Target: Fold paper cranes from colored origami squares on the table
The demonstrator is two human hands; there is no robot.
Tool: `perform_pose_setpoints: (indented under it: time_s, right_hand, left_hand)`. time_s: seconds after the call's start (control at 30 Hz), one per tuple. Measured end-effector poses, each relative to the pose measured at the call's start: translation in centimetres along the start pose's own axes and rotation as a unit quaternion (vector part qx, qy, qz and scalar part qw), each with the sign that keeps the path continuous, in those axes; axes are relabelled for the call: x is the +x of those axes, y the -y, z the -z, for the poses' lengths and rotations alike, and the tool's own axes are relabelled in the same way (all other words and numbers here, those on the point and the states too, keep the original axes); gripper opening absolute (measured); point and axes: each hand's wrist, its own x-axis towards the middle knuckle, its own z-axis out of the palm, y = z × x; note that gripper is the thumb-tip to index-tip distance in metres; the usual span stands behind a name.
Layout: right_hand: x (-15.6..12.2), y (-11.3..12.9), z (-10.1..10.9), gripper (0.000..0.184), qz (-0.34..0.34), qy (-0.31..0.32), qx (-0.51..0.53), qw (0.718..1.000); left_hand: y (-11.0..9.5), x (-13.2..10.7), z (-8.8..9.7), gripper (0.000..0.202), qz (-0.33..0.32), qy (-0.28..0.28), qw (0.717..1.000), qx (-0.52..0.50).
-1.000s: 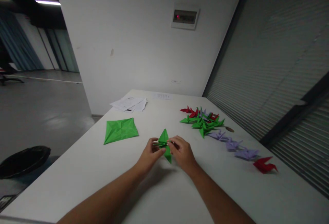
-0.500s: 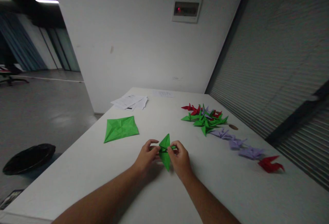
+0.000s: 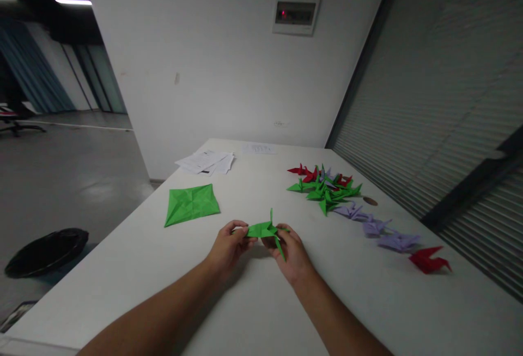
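Both of my hands hold a small green folded paper figure (image 3: pixel 261 229) just above the white table (image 3: pixel 122 285). My left hand (image 3: pixel 226 247) pinches its left side, fingers curled. On its right side, my right hand (image 3: pixel 291 253) grips it with closed fingers, and a thin green point sticks out downward between them. The figure now lies nearly flat with a short tip pointing up.
A creased green paper sheet (image 3: pixel 191 204) lies to the left. A heap of green and red folded figures (image 3: pixel 324 187) sits at the right back, followed by purple figures (image 3: pixel 376 228) and a red one (image 3: pixel 429 260). White printed papers (image 3: pixel 206 162) lie at the far edge. A dark bin (image 3: pixel 44 252) stands on the floor.
The green figure has been turned from standing upright to lying nearly flat between my hands, and my hands have spread slightly apart.
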Motion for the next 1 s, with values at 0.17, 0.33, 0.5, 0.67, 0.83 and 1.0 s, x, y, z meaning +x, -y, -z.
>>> perform_pose_setpoints:
  time_s: [0.17, 0.33, 0.5, 0.67, 0.83, 1.0]
  right_hand:
    - [-0.3, 0.2, -0.1, 0.03, 0.008, 0.029, -0.003, 1.0]
    - [-0.2, 0.1, -0.4, 0.034, 0.068, 0.006, -0.035, 0.997]
    - [0.1, -0.2, 0.1, 0.03, 0.157, -0.05, -0.164, 0.973]
    - [-0.9, 0.1, 0.2, 0.013, 0.301, -0.054, -0.388, 0.869]
    - [-2.1, 0.2, -0.1, 0.015, 0.391, 0.012, -0.438, 0.809]
    - [-2.7, 0.0, -0.4, 0.012, 0.388, 0.071, -0.401, 0.827]
  left_hand:
    - [0.4, 0.4, 0.5, 0.042, -0.014, -0.016, 0.999, 0.036]
    - [0.7, 0.9, 0.9, 0.042, -0.026, -0.054, 0.997, 0.049]
    - [0.6, 1.2, 1.2, 0.028, -0.069, -0.077, 0.981, 0.166]
    - [-0.6, 0.0, 0.9, 0.01, -0.276, -0.048, 0.848, 0.45]
    - [-0.3, -1.1, 0.5, 0.03, -0.259, 0.057, 0.843, 0.468]
    - [0.5, -0.6, 0.4, 0.026, -0.223, 0.077, 0.889, 0.392]
